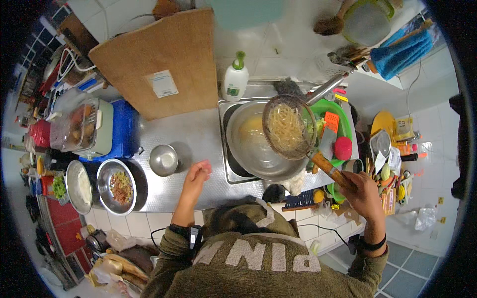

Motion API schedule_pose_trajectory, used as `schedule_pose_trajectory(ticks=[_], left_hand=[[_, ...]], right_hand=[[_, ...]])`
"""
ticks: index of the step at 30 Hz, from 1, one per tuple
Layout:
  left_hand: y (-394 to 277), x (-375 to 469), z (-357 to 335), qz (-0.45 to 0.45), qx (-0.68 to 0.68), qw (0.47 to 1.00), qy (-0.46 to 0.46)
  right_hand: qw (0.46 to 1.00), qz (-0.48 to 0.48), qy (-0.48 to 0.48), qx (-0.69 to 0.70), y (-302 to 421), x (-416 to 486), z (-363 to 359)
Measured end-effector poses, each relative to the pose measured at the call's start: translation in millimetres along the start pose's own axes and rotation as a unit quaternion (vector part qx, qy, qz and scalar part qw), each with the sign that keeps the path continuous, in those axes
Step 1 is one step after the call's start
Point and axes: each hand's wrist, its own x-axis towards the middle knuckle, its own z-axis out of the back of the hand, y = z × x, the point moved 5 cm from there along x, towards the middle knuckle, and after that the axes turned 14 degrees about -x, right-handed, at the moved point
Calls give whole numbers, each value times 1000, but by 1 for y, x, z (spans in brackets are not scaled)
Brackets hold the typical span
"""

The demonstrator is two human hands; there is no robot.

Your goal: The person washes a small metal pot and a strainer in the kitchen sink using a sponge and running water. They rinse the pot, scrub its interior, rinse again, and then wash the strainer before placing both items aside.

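My right hand [361, 193] grips the wooden handle of a round strainer [288, 126]. Pale strips, like noodles or shreds, lie in the strainer. It hangs over a large metal basin [246, 156] in the sink, and the basin holds some liquid. My left hand [198, 173] is raised over the steel counter with its fingers partly curled, holding nothing. Left of it stands a small, empty metal bowl [163, 160]. Further left, a metal bowl [130, 178] holds chopped reddish and greenish pieces, beside another metal bowl [78, 178] with something white in it.
A large wooden board [186, 56] leans behind the counter, near a white pump bottle [235, 82]. Right of the sink, a green basin [344, 115] holds an orange grater and a cleaver. A lidded plastic box [106, 123] stands in a blue crate [125, 126] at the left.
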Motion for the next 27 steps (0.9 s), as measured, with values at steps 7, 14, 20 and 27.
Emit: schedule_pose_trajectory(ticks=[7,14,20,27], left_hand=[[50,-18,39,81,-17,996,-40],[38,-13,16,46,-15,998,-35],[19,-3,-38,20,0,999,28],[26,12,-62,39,35,998,44]], right_hand=[[999,21,-11,27,-3,1,-22],[991,-4,-26,135,-6,-5,-80],[984,-15,-49,173,1,-5,-132],[993,-29,-52,105,-8,-4,-141]])
